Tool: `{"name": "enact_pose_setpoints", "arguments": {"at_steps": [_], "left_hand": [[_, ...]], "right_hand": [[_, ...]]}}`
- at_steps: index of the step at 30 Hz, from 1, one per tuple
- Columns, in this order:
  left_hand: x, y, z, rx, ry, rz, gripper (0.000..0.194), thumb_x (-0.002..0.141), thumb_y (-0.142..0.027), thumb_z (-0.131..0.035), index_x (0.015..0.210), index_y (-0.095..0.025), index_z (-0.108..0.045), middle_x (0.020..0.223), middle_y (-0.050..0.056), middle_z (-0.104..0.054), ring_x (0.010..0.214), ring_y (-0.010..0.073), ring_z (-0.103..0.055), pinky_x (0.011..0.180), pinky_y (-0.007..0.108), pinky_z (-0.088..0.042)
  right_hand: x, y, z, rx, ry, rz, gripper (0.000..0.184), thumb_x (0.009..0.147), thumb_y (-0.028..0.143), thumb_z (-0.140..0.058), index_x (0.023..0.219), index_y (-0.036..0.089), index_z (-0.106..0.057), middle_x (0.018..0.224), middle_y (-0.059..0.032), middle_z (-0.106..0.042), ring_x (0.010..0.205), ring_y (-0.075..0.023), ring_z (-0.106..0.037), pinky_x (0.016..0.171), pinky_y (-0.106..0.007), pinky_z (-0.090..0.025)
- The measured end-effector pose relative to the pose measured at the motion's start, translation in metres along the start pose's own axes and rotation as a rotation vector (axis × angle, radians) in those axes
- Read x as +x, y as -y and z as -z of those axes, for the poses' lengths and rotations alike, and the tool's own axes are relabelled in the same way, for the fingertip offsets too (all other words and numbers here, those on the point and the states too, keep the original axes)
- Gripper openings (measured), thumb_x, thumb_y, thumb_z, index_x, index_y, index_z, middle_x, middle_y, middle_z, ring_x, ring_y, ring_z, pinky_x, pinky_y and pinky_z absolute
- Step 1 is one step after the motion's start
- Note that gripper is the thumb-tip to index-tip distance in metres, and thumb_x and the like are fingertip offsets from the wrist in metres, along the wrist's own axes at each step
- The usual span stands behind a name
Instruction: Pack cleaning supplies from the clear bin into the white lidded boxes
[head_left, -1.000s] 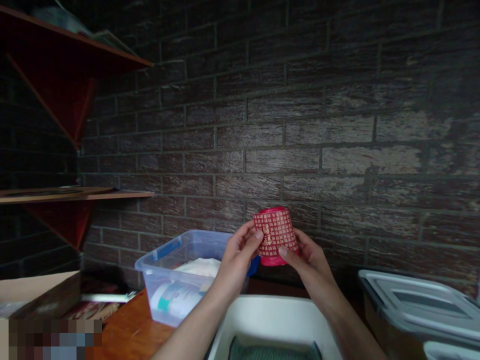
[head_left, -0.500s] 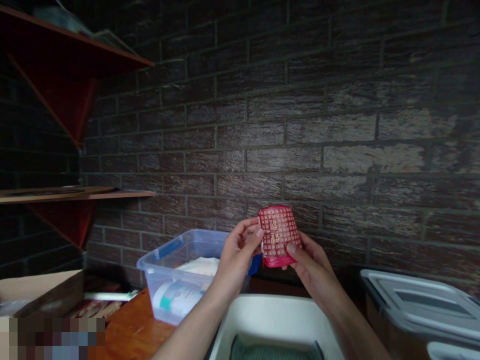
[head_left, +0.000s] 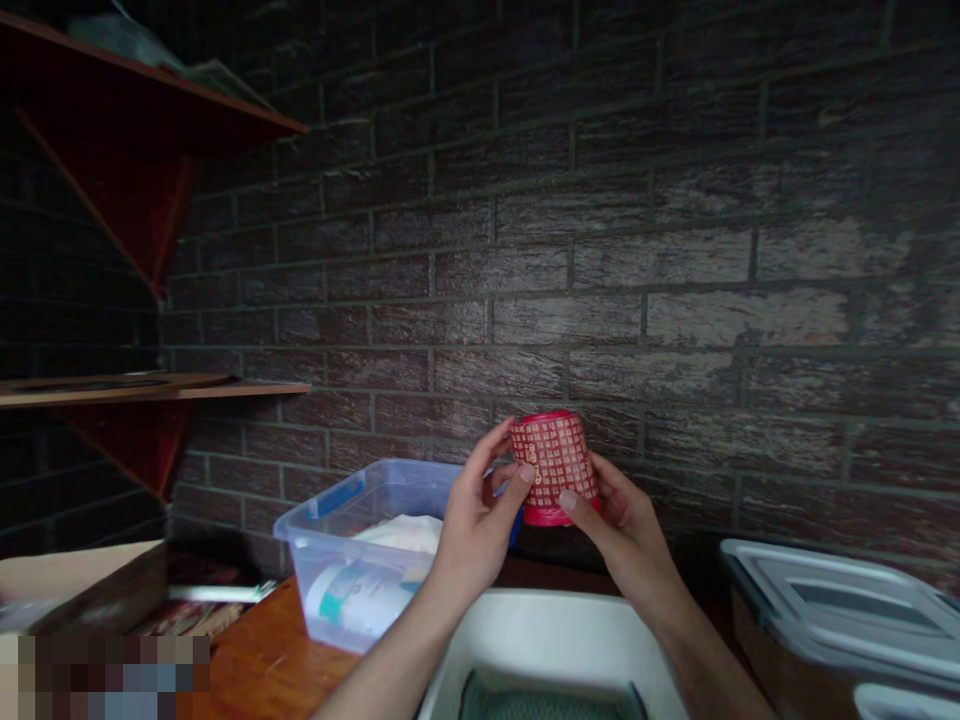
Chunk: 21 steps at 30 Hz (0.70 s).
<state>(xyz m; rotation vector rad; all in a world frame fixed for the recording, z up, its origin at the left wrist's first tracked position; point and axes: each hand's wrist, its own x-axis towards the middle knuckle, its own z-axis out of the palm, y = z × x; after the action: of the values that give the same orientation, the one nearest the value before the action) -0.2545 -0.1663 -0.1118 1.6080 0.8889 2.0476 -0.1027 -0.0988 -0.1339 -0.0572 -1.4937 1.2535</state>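
Grasps a small red cup-shaped object (head_left: 556, 455) between the left hand (head_left: 476, 510) and the right hand (head_left: 626, 510), holding it raised before a dark brick wall (head_left: 480, 250). Tapers from a wider base to a narrower top. Has a glossy pink-red rim above, a plain band of the same colour below, and a deeper red sleeve between, covered in a tight grid of small cream-gold marks. Carries larger gold characters on the left side, partly covered by the left thumb. Presses the right thumb low on the front, with the other right fingers behind the right side.

Compared with half a second ago, looks rounder and less flat, with the top rim showing more plainly. Shows the gold characters turned leftward, no longer fully in view. Reaches higher with the left index finger, to the upper left edge.

Hovers above a white tub (head_left: 555, 630), below both hands.
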Motion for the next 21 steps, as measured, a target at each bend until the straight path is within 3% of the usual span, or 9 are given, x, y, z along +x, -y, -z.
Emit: {"name": "enact_pose_setpoints", "arguments": {"at_steps": [4,8,12,15,21], "left_hand": [[-0.0004,0.0009,0.0010,0.025,-0.034,-0.011,0.067,0.095,-0.034,-0.065,0.156,-0.033,-0.037,0.141,0.009,-0.062,0.115,0.0224,-0.066,0.095,0.032,-0.053],[0.0004,0.0020,0.0022,0.065,-0.035,-0.049,0.056,0.097,-0.034,-0.062,0.151,-0.028,-0.047,0.150,0.009,-0.056,0.131,0.0250,-0.057,0.108,0.035,-0.047],[-0.0006,0.0013,0.0001,0.034,0.008,-0.026,0.060,0.096,-0.034,-0.064,0.153,-0.027,-0.045,0.157,0.008,-0.049,0.141,0.0268,-0.049,0.116,0.039,-0.040],[-0.0032,-0.0010,-0.0037,-0.031,0.035,-0.019,0.069,0.094,-0.032,-0.068,0.157,-0.030,-0.039,0.160,0.005,-0.045,0.145,0.0256,-0.044,0.117,0.035,-0.039],[-0.0048,-0.0034,-0.0065,-0.095,0.093,0.046,0.086,0.090,-0.028,-0.074,0.161,-0.030,-0.027,0.161,0.007,-0.043,0.143,0.0267,-0.047,0.118,0.035,-0.038]], "right_hand": [[-0.0013,-0.0009,0.0012,0.066,0.014,-0.013,0.043,0.095,0.037,-0.068,0.137,0.029,-0.064,0.139,-0.0071,-0.066,0.126,-0.0285,-0.062,0.112,-0.049,-0.045],[-0.0010,0.0010,-0.0006,0.062,0.009,0.027,0.046,0.093,0.033,-0.071,0.138,0.030,-0.063,0.140,-0.0071,-0.065,0.125,-0.0283,-0.062,0.112,-0.050,-0.046],[-0.0024,0.0044,-0.0022,0.006,-0.039,0.034,0.053,0.087,0.030,-0.077,0.138,0.032,-0.062,0.135,-0.0060,-0.067,0.111,-0.0256,-0.068,0.103,-0.047,-0.053],[-0.0047,0.0065,-0.0021,-0.031,-0.029,0.003,0.057,0.086,0.032,-0.079,0.140,0.032,-0.062,0.122,-0.0053,-0.072,0.095,-0.0223,-0.071,0.095,-0.044,-0.058],[-0.0047,0.0055,-0.0004,-0.084,0.005,0.024,0.050,0.085,0.031,-0.079,0.134,0.035,-0.067,0.139,-0.0031,-0.060,0.081,-0.0130,-0.068,0.079,-0.031,-0.060]]}}
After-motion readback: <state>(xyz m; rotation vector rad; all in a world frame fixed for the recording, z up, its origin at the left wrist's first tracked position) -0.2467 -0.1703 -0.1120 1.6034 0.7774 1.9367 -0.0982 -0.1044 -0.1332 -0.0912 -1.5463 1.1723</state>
